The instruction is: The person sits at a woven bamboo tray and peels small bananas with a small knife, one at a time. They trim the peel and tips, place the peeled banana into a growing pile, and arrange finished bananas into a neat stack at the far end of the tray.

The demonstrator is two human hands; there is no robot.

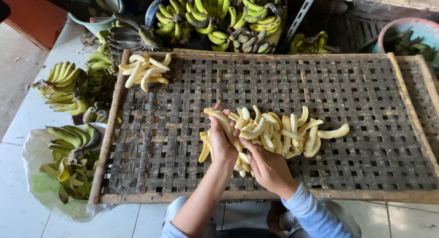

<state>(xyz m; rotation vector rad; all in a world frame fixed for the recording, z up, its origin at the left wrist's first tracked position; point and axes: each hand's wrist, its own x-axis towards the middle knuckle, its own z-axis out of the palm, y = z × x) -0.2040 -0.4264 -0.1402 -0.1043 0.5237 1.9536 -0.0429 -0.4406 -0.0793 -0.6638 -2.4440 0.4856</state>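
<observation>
Left grip (221, 139) clasps a peeled banana (222, 121), right grip (267, 167) closed among the pile (279, 133); bare woven tray (347, 87) all around.

Woven drying rack (347, 82): open lattice is being left free across the whole right half and along the near edge left of centre. The middle is being occupied by a heap of peeled bananas (279, 130), with the left hand (221, 139) and right hand (267, 167) pressed against its left side. The far left corner is being blocked by a smaller peeled pile (145, 69). The left and far edges are being hemmed in by unpeeled banana bunches (64, 87).
</observation>
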